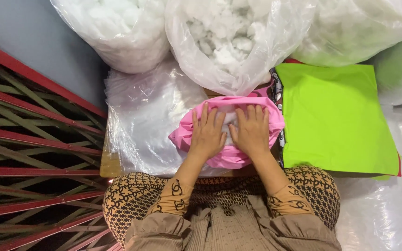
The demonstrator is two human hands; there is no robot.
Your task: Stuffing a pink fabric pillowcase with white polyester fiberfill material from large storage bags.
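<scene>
Red and green slatted frame (33, 153) on the far left, then a clear plastic sheet (145, 121). Both hands, left hand (206, 134) and right hand (252, 131), lie flat with fingers spread on the pink cover (231, 155), which looks stuffed with white filling, I think. Bright green fabric (336, 121) lies just right of it, with bags of white stuffing (229, 37) behind.

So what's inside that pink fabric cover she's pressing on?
White fluffy stuffing shows through the opening of the pink fabric cover, between the left hand and right hand. How full it is cannot be seen; fabric and hands cover the rest.
</scene>
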